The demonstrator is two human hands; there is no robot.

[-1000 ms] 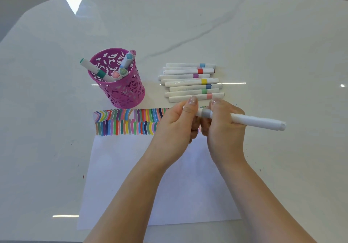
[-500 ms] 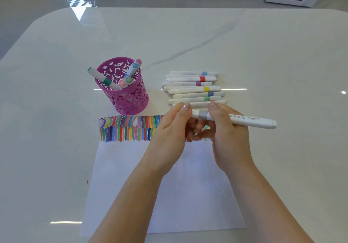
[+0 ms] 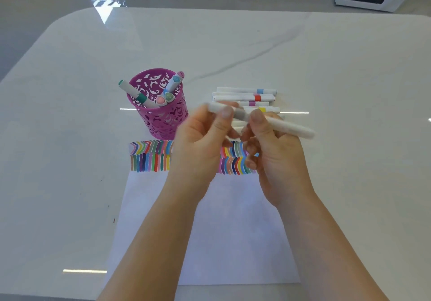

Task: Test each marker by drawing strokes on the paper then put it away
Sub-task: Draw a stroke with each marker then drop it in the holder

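- A magenta perforated metal cup (image 3: 163, 118) holding capped markers stands left of both grips.
- The left grip (image 3: 200, 142) pinches the left end of a white grey-banded marker (image 3: 289, 129).
- The right grip (image 3: 275, 158), just beside it, curls round the barrel above the colour-striped white paper sheet (image 3: 233, 230).
- A row of white markers (image 3: 245, 97) lies on the bench (image 3: 349, 79) beyond the grips.

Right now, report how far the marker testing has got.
Done: strokes fill the top of the paper, and several markers stand in the cup. In hand: the left hand and right hand grip a grey-banded marker above the paper; blur hides whether it is capped. Left: a pile of markers lies on the table right of the cup.
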